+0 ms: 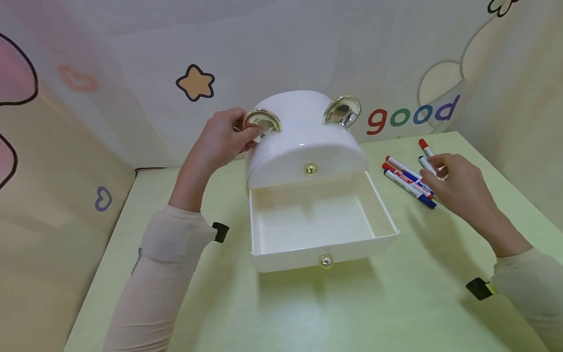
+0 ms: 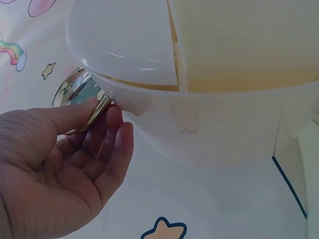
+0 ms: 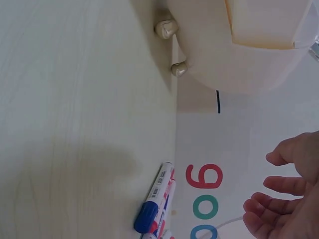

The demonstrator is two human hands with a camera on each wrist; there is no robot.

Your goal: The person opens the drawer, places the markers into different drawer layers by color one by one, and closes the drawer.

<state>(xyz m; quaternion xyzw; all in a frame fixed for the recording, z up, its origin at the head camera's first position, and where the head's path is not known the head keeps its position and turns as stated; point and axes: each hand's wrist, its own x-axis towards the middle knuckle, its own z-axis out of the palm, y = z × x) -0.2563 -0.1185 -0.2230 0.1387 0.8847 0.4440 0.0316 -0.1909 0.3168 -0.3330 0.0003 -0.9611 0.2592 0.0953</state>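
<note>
A glossy white storage box [image 1: 303, 110] with two gold ear-shaped pieces stands on the table, its white drawer [image 1: 288, 262] pulled out at the front and bare inside. My left hand [image 1: 222, 139] pinches the gold ear [image 2: 75, 97] on the box's left between thumb and fingers. To the right, my right hand [image 1: 464, 186] is above several markers, fingers loosely bent and holding nothing in the right wrist view. Nearest its fingertips in the head view is a blue-capped marker [image 1: 426, 166]. A blue-capped white marker [image 3: 158, 186] lies with others in a bunch.
Another gold ear [image 1: 344, 112] rises from the box's right side. A round knob [image 1: 326, 260] sticks out from the drawer front. Behind the pale green table [image 1: 211, 313] hangs a printed backdrop [image 1: 145, 98], and a side panel borders the table at left.
</note>
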